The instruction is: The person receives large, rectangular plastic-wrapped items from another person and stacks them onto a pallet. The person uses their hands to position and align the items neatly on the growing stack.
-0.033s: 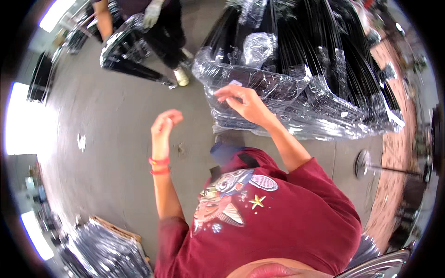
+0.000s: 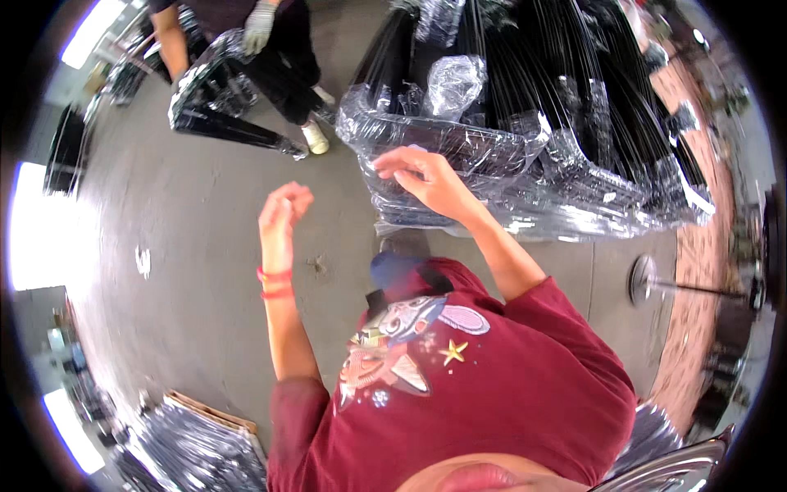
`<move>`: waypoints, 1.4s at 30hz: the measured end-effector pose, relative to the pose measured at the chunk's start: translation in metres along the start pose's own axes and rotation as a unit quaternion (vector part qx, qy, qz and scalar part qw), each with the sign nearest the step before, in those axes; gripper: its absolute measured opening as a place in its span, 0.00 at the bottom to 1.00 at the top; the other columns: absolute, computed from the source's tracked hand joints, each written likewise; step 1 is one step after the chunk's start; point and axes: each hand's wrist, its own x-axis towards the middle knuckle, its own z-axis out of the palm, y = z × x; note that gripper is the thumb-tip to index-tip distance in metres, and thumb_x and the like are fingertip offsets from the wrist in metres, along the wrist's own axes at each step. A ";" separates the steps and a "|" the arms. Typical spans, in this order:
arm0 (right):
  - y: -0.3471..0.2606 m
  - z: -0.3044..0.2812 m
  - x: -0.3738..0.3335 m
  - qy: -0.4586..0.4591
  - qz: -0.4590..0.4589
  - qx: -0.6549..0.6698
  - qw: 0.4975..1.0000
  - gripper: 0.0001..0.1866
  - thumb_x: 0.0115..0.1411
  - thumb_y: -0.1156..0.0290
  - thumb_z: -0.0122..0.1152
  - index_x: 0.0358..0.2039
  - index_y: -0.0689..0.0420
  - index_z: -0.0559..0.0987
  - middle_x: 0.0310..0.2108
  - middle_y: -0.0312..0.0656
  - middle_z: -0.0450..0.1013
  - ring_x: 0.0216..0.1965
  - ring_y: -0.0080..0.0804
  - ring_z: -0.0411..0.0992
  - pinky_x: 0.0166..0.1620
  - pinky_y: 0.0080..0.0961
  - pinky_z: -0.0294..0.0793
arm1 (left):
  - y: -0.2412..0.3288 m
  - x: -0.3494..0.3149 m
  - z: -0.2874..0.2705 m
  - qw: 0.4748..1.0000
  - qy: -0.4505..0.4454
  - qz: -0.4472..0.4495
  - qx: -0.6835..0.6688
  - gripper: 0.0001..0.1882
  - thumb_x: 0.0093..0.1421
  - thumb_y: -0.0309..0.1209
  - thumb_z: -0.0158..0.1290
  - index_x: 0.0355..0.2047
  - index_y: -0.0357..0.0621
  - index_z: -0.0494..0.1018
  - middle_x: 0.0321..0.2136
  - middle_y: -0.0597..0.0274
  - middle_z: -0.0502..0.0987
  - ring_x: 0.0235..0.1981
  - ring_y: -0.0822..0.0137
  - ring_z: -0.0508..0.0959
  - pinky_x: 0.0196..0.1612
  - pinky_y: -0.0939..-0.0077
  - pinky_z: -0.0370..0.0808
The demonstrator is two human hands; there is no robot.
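Note:
My left hand (image 2: pixel 284 207) is raised over the grey floor, its fingers loosely bent and nothing visible in them. Red bands circle that wrist. Farther right, my right hand (image 2: pixel 420 174) appears in front of the near end of a large bundle of long black strips (image 2: pixel 525 82) wrapped in clear plastic film (image 2: pixel 459 152). Its fingers are half stretched, the thumb apart, and it holds nothing. Whether it touches the film cannot be told. A crumpled wad of clear film (image 2: pixel 455 86) lies on the bundle.
At the upper left a person with a gloved hand (image 2: pixel 259 29) carries a film-wrapped black bundle (image 2: pixel 229 127). A round-based stand (image 2: pixel 643 279) is on the right. Another film-wrapped stack (image 2: pixel 193 439) sits at the lower left. White scraps (image 2: pixel 143 262) lie on the floor.
My left hand has shifted slightly left and up in the view. My right hand has barely moved. The other person and the carried bundle appear a little farther left.

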 end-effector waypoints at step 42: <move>0.189 0.256 0.383 0.396 0.192 0.675 0.593 0.11 0.49 0.71 0.60 0.34 0.59 0.74 0.35 0.44 0.72 0.40 0.40 0.67 0.50 0.37 0.64 | -0.105 0.315 -0.204 0.712 0.147 -0.284 -0.625 0.30 0.43 0.28 0.50 0.50 0.34 0.62 0.52 0.47 0.63 0.55 0.47 0.58 0.60 0.48 0.48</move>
